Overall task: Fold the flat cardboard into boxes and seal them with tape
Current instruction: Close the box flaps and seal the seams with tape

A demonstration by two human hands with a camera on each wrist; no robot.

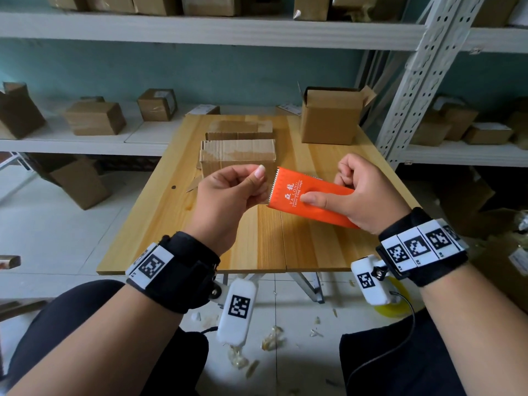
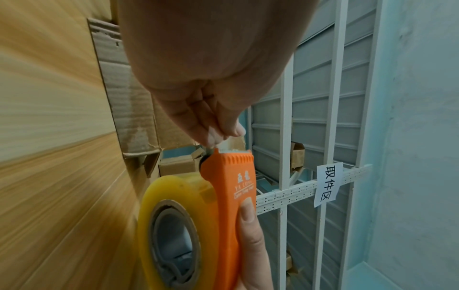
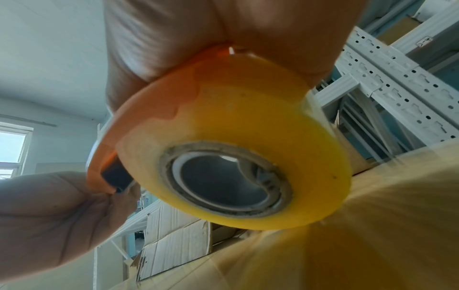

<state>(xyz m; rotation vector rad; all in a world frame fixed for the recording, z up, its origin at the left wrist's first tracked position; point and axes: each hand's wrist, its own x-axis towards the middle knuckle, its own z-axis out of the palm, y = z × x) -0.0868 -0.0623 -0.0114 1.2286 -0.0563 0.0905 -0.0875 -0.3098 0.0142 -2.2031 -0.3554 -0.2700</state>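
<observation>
The orange tape dispenser [image 1: 311, 197] is gripped by the right hand [image 1: 363, 195] above the wooden table [image 1: 300, 252]. At its nine o'clock, the tape end [image 2: 232, 142] is pinched by the left hand [image 1: 228, 192]. A folded box [image 1: 238, 155] lies at twelve o'clock.
</observation>
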